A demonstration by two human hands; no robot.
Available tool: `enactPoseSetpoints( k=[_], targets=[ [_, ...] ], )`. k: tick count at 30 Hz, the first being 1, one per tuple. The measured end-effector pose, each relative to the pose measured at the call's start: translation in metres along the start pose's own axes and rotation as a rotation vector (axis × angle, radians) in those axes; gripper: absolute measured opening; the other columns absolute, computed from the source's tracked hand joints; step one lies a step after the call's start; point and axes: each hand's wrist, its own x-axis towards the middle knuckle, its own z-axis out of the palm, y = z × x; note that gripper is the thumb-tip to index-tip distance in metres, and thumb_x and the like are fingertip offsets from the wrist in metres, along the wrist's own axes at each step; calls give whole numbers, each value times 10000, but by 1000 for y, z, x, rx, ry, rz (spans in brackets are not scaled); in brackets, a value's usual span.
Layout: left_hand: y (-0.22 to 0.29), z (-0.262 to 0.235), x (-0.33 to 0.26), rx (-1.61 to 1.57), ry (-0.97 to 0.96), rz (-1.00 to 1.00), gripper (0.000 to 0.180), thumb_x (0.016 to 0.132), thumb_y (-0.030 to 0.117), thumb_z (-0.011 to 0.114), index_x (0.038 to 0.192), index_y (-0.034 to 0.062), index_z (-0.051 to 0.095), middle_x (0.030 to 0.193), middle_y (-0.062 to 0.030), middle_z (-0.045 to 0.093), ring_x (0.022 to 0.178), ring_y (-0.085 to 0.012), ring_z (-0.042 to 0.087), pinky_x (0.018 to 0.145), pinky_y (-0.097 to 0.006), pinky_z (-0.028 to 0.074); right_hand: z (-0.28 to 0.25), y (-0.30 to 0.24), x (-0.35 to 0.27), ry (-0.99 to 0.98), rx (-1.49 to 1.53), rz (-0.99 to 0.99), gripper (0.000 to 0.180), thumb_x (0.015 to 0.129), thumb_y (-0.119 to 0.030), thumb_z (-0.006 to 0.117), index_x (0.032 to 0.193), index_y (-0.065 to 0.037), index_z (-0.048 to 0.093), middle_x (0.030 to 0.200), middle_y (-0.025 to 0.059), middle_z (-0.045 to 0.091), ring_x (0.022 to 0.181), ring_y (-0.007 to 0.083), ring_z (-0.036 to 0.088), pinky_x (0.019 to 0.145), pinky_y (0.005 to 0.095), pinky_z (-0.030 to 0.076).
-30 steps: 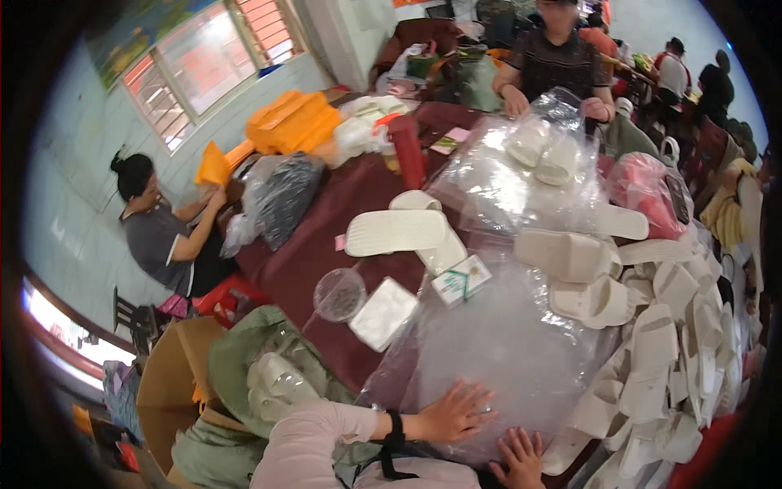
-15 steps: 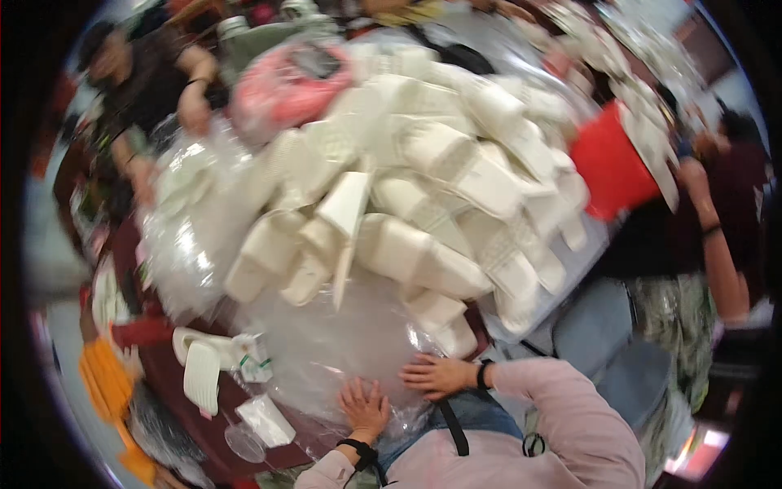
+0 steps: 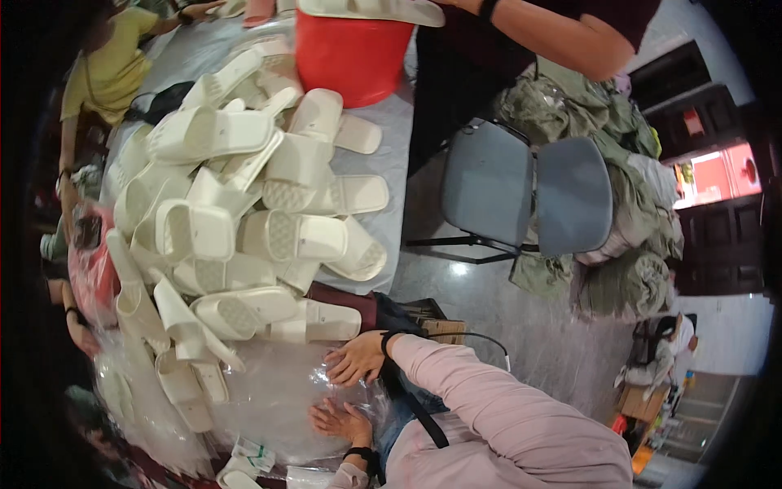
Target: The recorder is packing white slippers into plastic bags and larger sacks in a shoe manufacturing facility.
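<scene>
On clear plastic [image 3: 273, 391]: left hand [image 3: 340, 422], right hand [image 3: 356, 359] spread wide; white pack [image 3: 309, 478] cut off.

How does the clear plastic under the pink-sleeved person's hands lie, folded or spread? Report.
Spread: the clear plastic sheeting lies flat beneath the left hand and right hand.

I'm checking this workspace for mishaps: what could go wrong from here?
The left hand and right hand lie on glossy clear plastic, which might slide beneath them. White slippers at the edge of the loose pile overlap that plastic, so shifting it could drag some along. One outer slipper lies close to the tabletop's edge and could get nudged off.
</scene>
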Motion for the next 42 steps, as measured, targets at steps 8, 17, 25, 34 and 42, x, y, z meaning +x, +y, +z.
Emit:
enactPoseSetpoints(
  k=[8, 17, 25, 34, 42],
  targets=[
    [-8, -3, 1, 35, 12, -12, 573, 900, 330, 396, 1382, 140, 154, 1438, -214, 88, 1323, -397, 82, 1038, -547, 68, 7, 5, 9, 4, 35, -80, 556, 750, -393, 565, 1169, -43, 460, 1305, 134, 408, 1263, 284, 322, 1045, 552, 167],
    [-5, 3, 3, -57, 50, -69, 588, 825, 311, 481, 1335, 185, 218, 1409, -234, 148, 1285, -449, 138, 1019, -603, 89, 2, 7, 8, -116, 68, -15, 598, 778, -407, 537, 1240, -53, 404, 1383, 122, 318, 1305, 275, 255, 1065, 541, 131],
    [13, -35, 6, -152, 5, -222, 505, 785, 327, 567, 1245, 179, 420, 1342, -169, 306, 1255, -412, 242, 989, -616, 184, -2, -3, 14, -291, -19, 46, 622, 812, -472, 493, 1294, -92, 391, 1381, 86, 340, 1305, 243, 260, 1068, 504, 117],
    [149, -107, -88, -965, 9, -928, 452, 831, 279, 500, 1205, 36, 424, 1097, -219, 540, 970, -375, 532, 836, -457, 410, -25, -23, 35, -462, -298, -83, 560, 827, -402, 502, 1265, -61, 428, 1337, 147, 373, 1253, 314, 310, 1006, 565, 189],
    [343, -42, -248, -856, -572, -1282, 410, 847, 328, 479, 1167, 72, 493, 1031, -175, 582, 978, -356, 543, 806, -463, 428, -27, -26, 38, -577, -368, -169, 586, 839, -372, 487, 1288, -11, 382, 1369, 191, 313, 1286, 347, 249, 1009, 576, 178]
  ],
)
